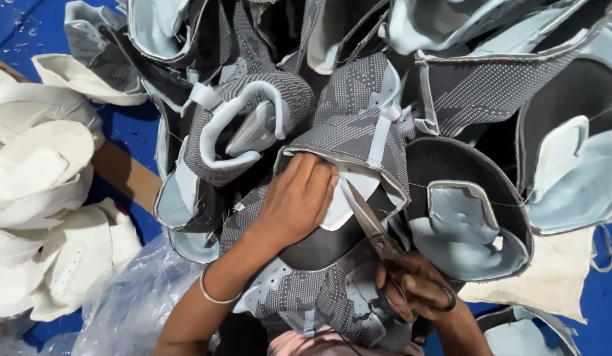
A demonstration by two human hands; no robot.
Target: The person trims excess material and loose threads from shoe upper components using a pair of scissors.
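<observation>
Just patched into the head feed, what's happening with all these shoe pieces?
A person is working over a heap of stitched grey patterned fabric shoe uppers with pale blue lining. The left hand grips the edge of one upper, holding it taut. The right hand holds metal scissors, blades pointing up at that upper's pale lining edge beside the left fingers. A stack of white shoe uppers lies to the left, crumpled clear plastic sheeting below it, all on a blue surface.
</observation>
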